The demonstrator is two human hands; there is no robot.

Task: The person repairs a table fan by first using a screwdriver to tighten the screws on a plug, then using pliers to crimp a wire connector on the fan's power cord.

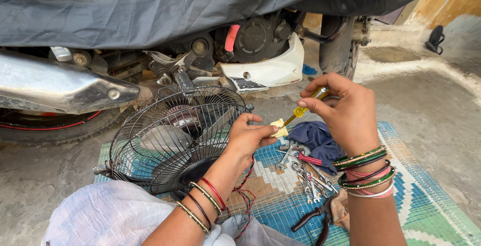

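My left hand (249, 137) pinches a small cream plastic part (279, 128) just in front of a black wire fan guard (170, 141) that leans against my knee. Red and black wires (245, 191) trail from that hand down past my wrist. My right hand (343, 108) grips a screwdriver with a clear yellow handle (310, 100), its tip set against the cream part. Both wrists carry bangles.
A covered motorcycle (200, 30) with a chrome exhaust (55, 85) stands right behind the fan. On the woven blue-green mat (431, 211) lie several spanners (308, 178), black pliers (315, 221) and a dark blue cloth (318, 138). Concrete floor surrounds the mat.
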